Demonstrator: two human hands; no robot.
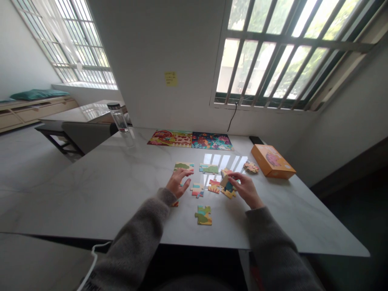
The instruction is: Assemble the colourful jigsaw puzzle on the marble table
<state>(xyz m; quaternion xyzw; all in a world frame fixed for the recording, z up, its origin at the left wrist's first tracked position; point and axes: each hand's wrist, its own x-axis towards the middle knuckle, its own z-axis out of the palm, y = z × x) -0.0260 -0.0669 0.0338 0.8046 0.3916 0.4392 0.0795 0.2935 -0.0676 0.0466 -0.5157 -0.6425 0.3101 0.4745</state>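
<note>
Puzzle pieces lay on the bench around the fingers in the head view. The right hand pinched one piece in its fingers. The left hand had its fingers apart, near a green piece. The pinched piece could have slipped or bumped its close neighbours, because it seemed held just by its edge.

Free passage and obstacles

About the loose puzzle pieces, the left hand blocks 9 o'clock, the right hand 3. Beyond each, bare tabletop allows passage; an orange box obstructs 2 o'clock, a glass bottle 10.
</note>
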